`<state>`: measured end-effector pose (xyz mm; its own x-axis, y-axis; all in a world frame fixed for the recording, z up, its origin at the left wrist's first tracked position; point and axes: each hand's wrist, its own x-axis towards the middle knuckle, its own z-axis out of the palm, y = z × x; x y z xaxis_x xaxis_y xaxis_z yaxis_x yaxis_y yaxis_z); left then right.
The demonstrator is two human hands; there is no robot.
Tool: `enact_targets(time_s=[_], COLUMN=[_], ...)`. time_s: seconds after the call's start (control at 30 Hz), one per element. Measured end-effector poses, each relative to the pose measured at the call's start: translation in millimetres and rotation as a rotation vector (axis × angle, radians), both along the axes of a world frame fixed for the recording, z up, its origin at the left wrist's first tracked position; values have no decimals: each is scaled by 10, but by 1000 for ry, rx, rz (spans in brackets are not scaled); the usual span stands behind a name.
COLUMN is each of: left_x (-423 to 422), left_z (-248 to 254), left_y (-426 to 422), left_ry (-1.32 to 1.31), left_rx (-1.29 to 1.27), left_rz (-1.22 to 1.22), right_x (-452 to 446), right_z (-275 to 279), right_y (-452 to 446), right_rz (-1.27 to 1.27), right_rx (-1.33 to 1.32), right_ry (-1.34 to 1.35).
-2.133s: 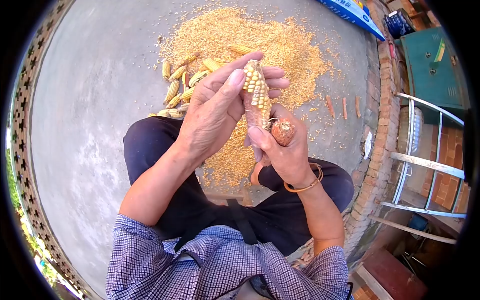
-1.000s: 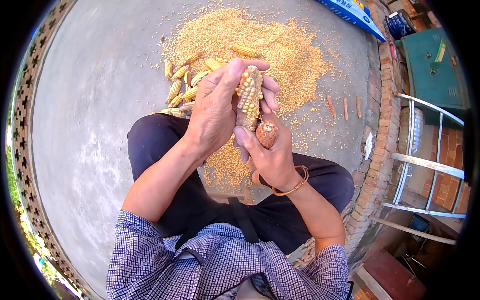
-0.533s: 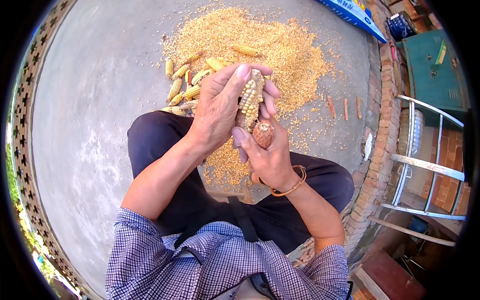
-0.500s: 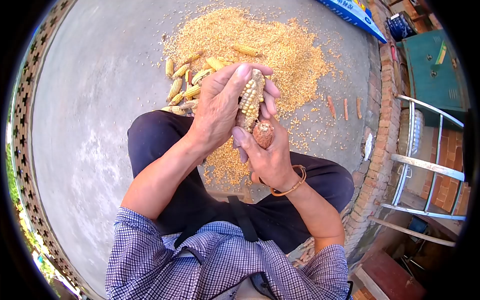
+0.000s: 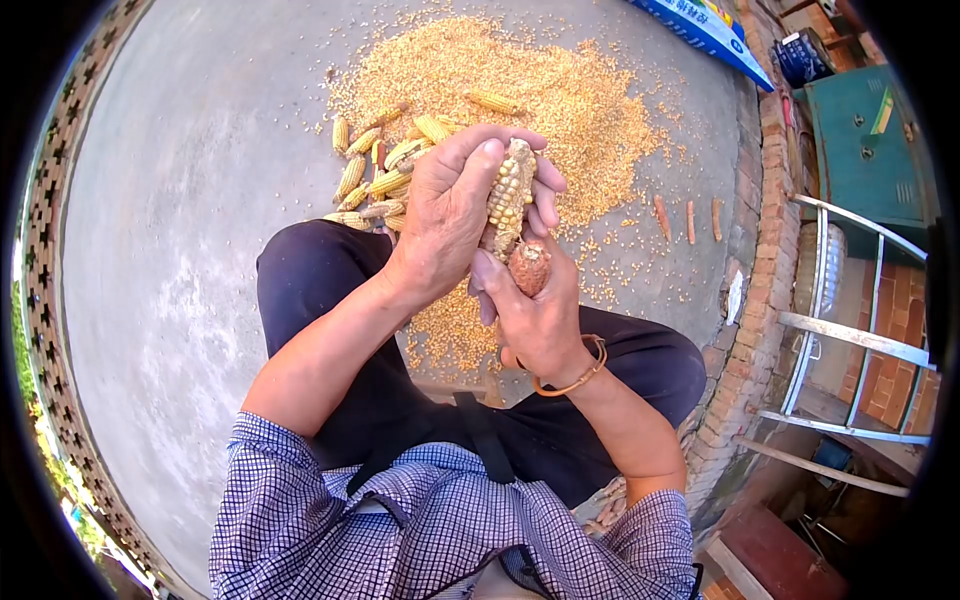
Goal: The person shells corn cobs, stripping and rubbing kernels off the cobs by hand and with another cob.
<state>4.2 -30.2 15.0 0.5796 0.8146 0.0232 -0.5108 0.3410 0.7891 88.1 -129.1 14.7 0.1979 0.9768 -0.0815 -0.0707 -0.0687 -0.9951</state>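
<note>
An ear of corn (image 5: 510, 195), partly bare of kernels, is held upright by my left hand (image 5: 450, 205), whose fingers wrap round its far side. My right hand (image 5: 535, 310) grips a reddish bare corncob (image 5: 529, 268) and presses it against the lower end of the ear. Beyond my hands, a wide heap of loose yellow kernels (image 5: 500, 60) covers the floor. Several ears of corn (image 5: 350, 178) lie at the heap's left edge. Another small pile of kernels (image 5: 450, 328) is between my legs, under my hands.
Several thin bare cobs (image 5: 690, 222) lie on the concrete floor (image 5: 180, 200) at right. A brick edging (image 5: 765, 260) runs along that side, with a metal frame (image 5: 860, 340) and a green cabinet (image 5: 865, 145) past it. A blue bag (image 5: 705, 35) lies at the top right.
Both hands, with the ear and the cob, have shifted very slightly to the right. Their grips look the same.
</note>
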Motion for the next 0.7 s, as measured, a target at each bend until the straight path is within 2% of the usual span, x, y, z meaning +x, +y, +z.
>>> enact_targets(time_s=[0.23, 0.57, 0.7], left_x=[11, -18, -17], left_z=[73, -62, -32], left_y=[29, 24, -4], left_ry=[25, 9, -5], left_rx=[-59, 54, 15], left_rz=[-20, -59, -50], right_x=[114, 98, 88], right_z=[104, 52, 75], right_y=[47, 34, 47], right_rz=[44, 60, 66], right_rx=[-97, -77, -85], right_ry=[180, 126, 98])
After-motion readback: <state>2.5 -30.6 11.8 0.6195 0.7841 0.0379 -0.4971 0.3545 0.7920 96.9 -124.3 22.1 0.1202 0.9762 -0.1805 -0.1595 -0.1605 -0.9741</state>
